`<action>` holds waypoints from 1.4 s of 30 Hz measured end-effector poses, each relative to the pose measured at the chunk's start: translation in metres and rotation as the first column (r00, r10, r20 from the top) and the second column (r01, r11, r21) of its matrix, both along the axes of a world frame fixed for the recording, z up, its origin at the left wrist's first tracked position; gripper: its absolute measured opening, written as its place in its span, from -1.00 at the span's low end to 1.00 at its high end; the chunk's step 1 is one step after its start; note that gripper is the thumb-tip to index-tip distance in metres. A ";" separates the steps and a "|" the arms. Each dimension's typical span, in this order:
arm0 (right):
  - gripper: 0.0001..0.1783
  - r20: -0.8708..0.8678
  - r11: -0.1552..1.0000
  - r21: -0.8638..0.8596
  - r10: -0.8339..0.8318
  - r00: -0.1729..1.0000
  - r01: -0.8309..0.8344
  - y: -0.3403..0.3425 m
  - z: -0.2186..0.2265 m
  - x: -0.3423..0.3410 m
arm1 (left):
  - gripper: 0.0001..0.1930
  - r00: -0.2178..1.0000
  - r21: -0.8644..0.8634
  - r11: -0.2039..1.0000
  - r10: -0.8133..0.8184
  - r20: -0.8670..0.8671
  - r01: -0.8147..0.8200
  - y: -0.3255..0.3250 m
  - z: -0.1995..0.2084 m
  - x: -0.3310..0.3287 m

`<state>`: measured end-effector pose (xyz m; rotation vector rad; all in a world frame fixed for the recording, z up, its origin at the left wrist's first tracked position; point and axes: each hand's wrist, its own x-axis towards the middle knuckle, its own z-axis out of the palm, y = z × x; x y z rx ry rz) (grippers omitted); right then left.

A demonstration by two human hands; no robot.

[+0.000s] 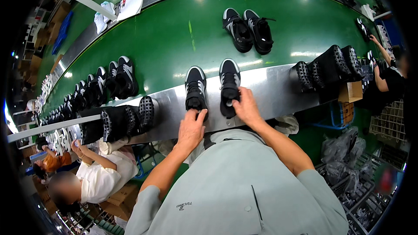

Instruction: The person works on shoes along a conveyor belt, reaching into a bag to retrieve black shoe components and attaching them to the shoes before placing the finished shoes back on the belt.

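Observation:
Two black sneakers with grey toe caps and pale laces stand side by side on the steel edge in front of me, toes pointing away. My left hand [191, 129] has thumb and fingers closed at the heel of the left sneaker [195, 85]. My right hand [248, 108] grips the collar of the right sneaker [229, 80], its thumb by the opening. Some fingertips are hidden by the hands and shoes. Farther off on the green belt [156, 39] sits another black pair [248, 30], heels toward me.
A long row of black sneakers [89, 89] runs along the belt at left. Dark racks with studded rollers [126, 122] stand left, and similar ones [328, 67] right. A paper pad [132, 3] lies on the far rail. People work on both sides, one in white [102, 176] nearby.

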<state>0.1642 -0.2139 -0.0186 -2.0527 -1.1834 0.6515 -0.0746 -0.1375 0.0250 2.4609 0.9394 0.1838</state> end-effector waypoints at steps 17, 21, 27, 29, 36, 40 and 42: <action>-0.25 0.574 0.925 -0.361 0.321 0.753 -0.120 0.136 0.041 0.147 | -0.61 0.918 0.229 0.948 0.282 -0.280 -0.222 0.155 -0.023 0.040; -0.26 0.512 0.801 -0.593 0.450 0.732 -0.078 0.166 0.018 0.164 | -0.55 0.810 0.280 0.941 0.310 -0.498 -0.188 0.192 0.027 0.024; -0.65 0.597 0.913 -0.343 0.395 0.699 -0.222 0.167 0.026 0.142 | -0.57 0.987 -0.177 0.972 0.160 0.017 -0.155 0.161 0.015 0.039; -0.67 0.595 0.904 -0.325 0.424 0.682 -0.278 0.139 0.039 0.106 | -0.49 0.974 -0.252 0.956 0.185 0.131 -0.148 0.140 -0.004 0.048; -0.73 0.554 0.921 -0.006 0.327 0.766 -0.389 0.010 0.026 0.002 | -0.30 0.927 -0.373 0.916 0.258 0.272 -0.146 0.114 -0.029 0.091; -0.55 0.304 0.919 0.243 0.232 0.924 -0.311 -0.015 0.060 0.014 | -0.42 0.988 -0.313 0.941 0.147 0.043 -0.126 0.118 -0.037 0.082; -0.59 0.579 0.930 0.310 -0.020 0.815 -0.198 -0.040 0.092 0.060 | -0.46 0.978 -0.123 0.975 0.195 0.068 -0.186 0.113 -0.016 0.082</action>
